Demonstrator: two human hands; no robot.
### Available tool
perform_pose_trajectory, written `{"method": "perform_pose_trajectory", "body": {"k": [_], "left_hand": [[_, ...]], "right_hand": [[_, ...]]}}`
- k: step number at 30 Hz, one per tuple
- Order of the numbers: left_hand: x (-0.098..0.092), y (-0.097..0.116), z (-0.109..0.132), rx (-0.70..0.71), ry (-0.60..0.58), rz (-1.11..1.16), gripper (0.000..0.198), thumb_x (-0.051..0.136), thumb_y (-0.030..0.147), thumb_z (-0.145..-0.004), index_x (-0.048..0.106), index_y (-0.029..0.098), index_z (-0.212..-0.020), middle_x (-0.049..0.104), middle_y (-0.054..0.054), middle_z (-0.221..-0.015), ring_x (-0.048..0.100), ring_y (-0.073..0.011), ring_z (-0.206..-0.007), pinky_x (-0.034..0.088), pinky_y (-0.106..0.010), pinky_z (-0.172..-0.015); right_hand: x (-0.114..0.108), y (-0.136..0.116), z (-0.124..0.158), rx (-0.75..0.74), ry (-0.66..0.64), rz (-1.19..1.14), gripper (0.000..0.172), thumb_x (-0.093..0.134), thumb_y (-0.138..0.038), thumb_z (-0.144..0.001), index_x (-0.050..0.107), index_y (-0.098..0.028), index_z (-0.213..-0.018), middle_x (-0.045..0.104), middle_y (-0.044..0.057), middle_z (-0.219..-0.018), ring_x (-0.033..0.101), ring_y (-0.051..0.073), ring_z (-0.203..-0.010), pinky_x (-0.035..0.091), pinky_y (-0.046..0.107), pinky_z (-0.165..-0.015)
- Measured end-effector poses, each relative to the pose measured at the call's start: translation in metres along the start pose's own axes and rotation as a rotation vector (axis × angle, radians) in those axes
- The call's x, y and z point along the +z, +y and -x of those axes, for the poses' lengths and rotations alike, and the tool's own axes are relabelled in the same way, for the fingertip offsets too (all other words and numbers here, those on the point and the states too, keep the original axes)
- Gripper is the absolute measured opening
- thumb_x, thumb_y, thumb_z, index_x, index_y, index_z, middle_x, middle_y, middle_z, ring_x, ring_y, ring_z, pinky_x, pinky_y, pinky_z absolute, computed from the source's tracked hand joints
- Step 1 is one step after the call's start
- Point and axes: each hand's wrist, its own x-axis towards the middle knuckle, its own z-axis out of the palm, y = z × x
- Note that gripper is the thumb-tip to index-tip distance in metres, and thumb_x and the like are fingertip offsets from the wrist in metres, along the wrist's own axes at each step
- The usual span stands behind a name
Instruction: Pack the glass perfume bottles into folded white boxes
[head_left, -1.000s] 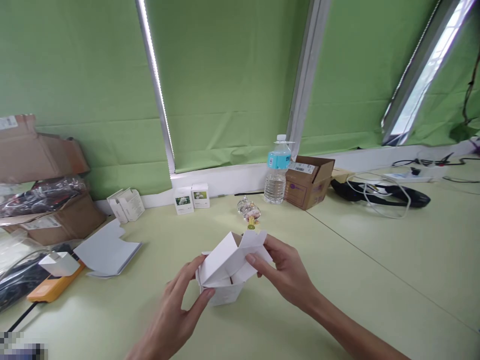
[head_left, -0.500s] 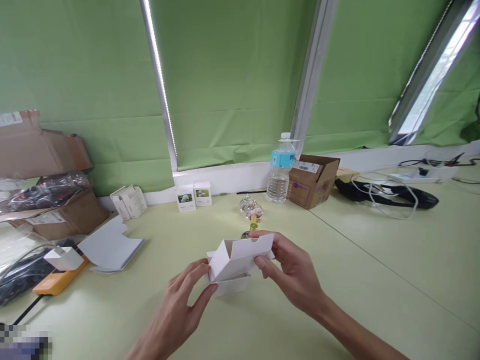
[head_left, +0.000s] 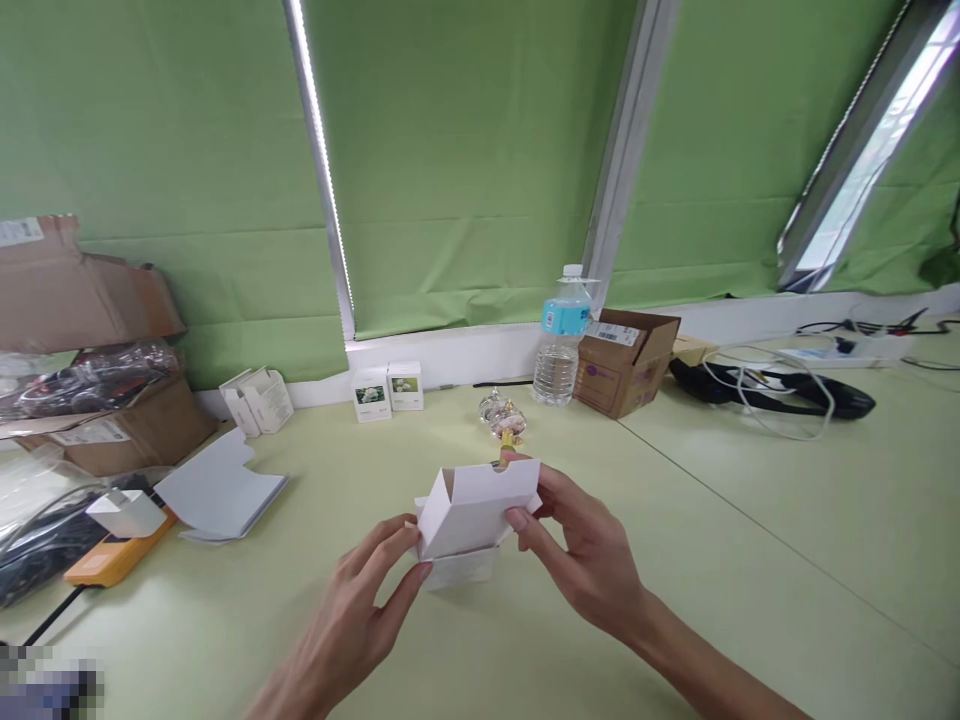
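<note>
folding carton [head_left: 472,515]: paperboard, matt | water bottle [head_left: 559,365]: clear plastic, glossy | cardboard box [head_left: 622,375]: corrugated, matt | window blind [head_left: 465,170]: cloth

Office workroom: green roller blinds [head_left: 450,150], cardboard cartons [head_left: 626,365].

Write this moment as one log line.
left hand: holds white cardboard box | right hand: holds its opposite side | box: flaps open
</note>
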Motion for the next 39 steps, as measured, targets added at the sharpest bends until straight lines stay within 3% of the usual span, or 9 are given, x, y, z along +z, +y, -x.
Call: {"method": "perform_pose_trajectory", "body": {"k": [8,13,17,21,25,32,39], "left_hand": [[-0.002,0.001,-0.001,-0.005,-0.044,-0.013,0.031,0.053,0.018,-0.095,0.049,0.029,-0.124,0.064,-0.008,-0.121,0.068,-0.0179,-0.103,0.054,-0.025,-0.084],[-0.003,0.002,-0.002,-0.02,-0.094,0.006,0.026,0.049,0.019,-0.097,0.052,0.028,-0.12,0.062,-0.009,-0.123,0.067,-0.0183,-0.105,0.054,-0.025,-0.083],[-0.002,0.002,-0.002,-0.026,-0.078,-0.004,0.029,0.051,0.019,-0.097,0.049,0.03,-0.123,0.063,-0.007,-0.124,0.067,-0.0178,-0.107,0.054,-0.025,-0.085],[-0.001,0.001,-0.001,-0.034,-0.047,-0.017,0.033,0.054,0.023,-0.095,0.045,0.029,-0.127,0.065,-0.006,-0.123,0.067,-0.0185,-0.109,0.055,-0.026,-0.087],[0.0,0.0,-0.001,-0.025,-0.033,-0.022,0.039,0.054,0.025,-0.096,0.042,0.029,-0.132,0.065,-0.006,-0.125,0.066,-0.0178,-0.111,0.056,-0.027,-0.086],[0.001,-0.001,0.001,-0.04,-0.047,-0.006,0.038,0.055,0.025,-0.096,0.042,0.028,-0.131,0.067,-0.005,-0.12,0.067,-0.0162,-0.108,0.055,-0.026,-0.086],[0.001,-0.001,0.0,-0.066,-0.044,-0.006,0.038,0.054,0.027,-0.095,0.042,0.027,-0.131,0.067,-0.005,-0.121,0.068,-0.0174,-0.106,0.057,-0.028,-0.085]], "right_hand": [[0.003,-0.004,0.0,-0.056,0.019,-0.038,0.036,0.056,-0.015,-0.095,0.051,-0.028,-0.128,0.063,0.01,-0.123,0.065,0.022,-0.095,0.057,0.032,-0.06],[0.0,-0.012,-0.003,-0.119,-0.046,0.062,0.031,0.055,-0.014,-0.094,0.057,-0.026,-0.124,0.065,0.011,-0.121,0.063,0.025,-0.106,0.058,0.034,-0.065],[0.002,-0.013,-0.002,-0.157,-0.022,0.095,0.036,0.057,-0.014,-0.092,0.056,-0.025,-0.126,0.064,0.012,-0.124,0.06,0.028,-0.113,0.059,0.035,-0.07],[0.003,-0.009,-0.001,-0.195,0.026,0.12,0.043,0.059,-0.012,-0.091,0.051,-0.025,-0.132,0.061,0.013,-0.13,0.057,0.029,-0.12,0.058,0.041,-0.082],[0.001,-0.008,-0.004,-0.284,-0.014,0.229,0.038,0.058,-0.009,-0.09,0.056,-0.023,-0.126,0.061,0.013,-0.13,0.056,0.029,-0.121,0.051,0.047,-0.096],[0.001,-0.01,-0.005,-0.324,-0.023,0.278,0.05,0.059,-0.009,-0.089,0.047,-0.02,-0.136,0.057,0.015,-0.135,0.053,0.029,-0.126,0.046,0.048,-0.102],[0.001,-0.01,-0.006,-0.321,-0.111,0.346,0.033,0.059,-0.009,-0.089,0.057,-0.019,-0.12,0.055,0.015,-0.135,0.048,0.029,-0.129,0.043,0.048,-0.105]]}}
